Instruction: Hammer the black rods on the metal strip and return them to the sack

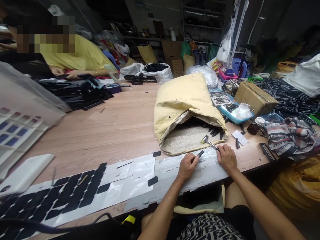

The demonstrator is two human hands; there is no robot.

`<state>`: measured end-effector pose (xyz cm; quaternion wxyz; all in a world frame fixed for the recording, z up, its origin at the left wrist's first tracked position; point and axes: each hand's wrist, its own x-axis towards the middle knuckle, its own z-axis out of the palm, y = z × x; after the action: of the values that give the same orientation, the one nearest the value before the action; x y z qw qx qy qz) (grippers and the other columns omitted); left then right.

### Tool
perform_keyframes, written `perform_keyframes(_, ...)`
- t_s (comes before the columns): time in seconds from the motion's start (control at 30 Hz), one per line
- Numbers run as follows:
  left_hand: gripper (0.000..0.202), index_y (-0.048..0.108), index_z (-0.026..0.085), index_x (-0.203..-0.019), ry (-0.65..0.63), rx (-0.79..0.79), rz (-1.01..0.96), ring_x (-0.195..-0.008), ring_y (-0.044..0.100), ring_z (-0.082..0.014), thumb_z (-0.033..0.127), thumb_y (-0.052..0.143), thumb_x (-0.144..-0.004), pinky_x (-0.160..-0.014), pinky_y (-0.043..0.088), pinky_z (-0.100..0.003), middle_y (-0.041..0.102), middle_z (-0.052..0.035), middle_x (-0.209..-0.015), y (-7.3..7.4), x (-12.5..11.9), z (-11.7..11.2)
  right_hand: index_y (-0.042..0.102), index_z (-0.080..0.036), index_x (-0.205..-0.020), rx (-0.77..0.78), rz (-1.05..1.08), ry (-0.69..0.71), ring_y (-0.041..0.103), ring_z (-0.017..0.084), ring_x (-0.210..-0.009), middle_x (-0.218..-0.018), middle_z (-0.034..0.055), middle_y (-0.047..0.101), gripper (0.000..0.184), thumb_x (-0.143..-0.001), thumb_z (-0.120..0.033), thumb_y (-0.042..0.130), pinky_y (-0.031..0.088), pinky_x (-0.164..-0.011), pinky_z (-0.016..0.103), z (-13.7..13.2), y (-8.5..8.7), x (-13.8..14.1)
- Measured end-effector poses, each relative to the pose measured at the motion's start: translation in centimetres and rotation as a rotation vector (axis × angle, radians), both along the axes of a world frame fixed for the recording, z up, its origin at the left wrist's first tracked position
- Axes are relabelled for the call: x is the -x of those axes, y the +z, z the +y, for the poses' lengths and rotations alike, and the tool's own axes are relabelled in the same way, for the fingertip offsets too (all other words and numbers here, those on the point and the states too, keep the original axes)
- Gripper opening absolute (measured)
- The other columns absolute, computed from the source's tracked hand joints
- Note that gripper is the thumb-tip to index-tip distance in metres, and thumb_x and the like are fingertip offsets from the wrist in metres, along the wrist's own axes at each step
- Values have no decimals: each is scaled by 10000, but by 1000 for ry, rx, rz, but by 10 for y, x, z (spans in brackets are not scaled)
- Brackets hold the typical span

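My right hand is closed around the handle of a small hammer. The hammer's metal head has a yellowish tip and points away to the left, close to the mouth of the paper sack. In my left hand, a small black piece is pinched between thumb and fingers, its end sticking out toward the right. Both hands are over a grey-white board at the table's near edge. Just beyond them lies an open yellow paper sack, with black parts showing inside its mouth.
White sheets with black rounded pads lie at left. A calculator, blue tray, cardboard box, lidded jar and striped cloth stand right. A person in yellow works across the table.
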<state>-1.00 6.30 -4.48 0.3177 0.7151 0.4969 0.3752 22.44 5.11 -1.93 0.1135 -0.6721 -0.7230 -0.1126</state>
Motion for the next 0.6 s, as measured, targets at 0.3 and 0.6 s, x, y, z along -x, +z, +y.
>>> perform_keyframes(0.3,200,656,212,-889,-12,54,-42,-825,593,-186,407,616,-870,-771,455,-304,675,-21,-868,0,1,-3,648,-194,-1129,-26,-2,7,458,243,-927,-988,87,578,222,-963,-284,532,304,-784,337,0,-6,-1)
perform_keyframes(0.6,302,689,229,-964,-33,72,-17,-926,636,-236,483,535,-907,-850,478,-358,718,-35,-943,-4,6,-2,636,-199,-1071,7,13,-17,458,243,-931,-1007,87,587,174,-947,-297,563,305,-776,339,-4,-7,3)
